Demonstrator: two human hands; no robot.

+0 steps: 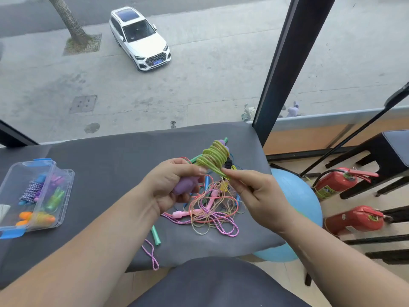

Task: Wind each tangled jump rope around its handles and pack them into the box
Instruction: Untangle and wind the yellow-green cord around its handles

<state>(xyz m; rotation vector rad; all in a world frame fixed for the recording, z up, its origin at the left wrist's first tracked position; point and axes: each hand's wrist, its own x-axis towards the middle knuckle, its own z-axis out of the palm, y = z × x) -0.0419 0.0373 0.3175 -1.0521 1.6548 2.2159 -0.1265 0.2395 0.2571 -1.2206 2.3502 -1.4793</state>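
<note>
Now, right fingers (230,173): thumb and forefinger pressed together, pinching the loose tail of the green rope (213,159) just above the tangled pile (212,209). The right hand (254,193) seems to be keeping that tail taut.
Left fingers (190,168): curled round the purple handles (188,185), with the thumb lying against the lowest turn, probably so the coils cannot slip off. The left hand (170,185) carries the whole bundle.
Green rope: wrapped in many close turns round both handles and held in the air over the far part of the pile. Only a short tail is left, so the winding looks almost done and the end needs tucking in.
Tangled pile: lies on the tabletop (110,162) straight below the hands. It is pink, orange and blue cords knotted with pink handles, none of them wound yet.
Box (64,196): clear plastic with blue clasps, well to the left of the pile, and already holds several wound ropes. How much space remains inside I cannot tell.
Open room: bare tabletop runs from the pile leftward to the box, a free path for carrying the bundle.
Edges: a teal handle (156,235) lies on the near side of the pile. A pink cord loop (152,255) hangs over the near edge and could drag off. Just right of the pile the tabletop ends, above a blue ball (294,196).
</note>
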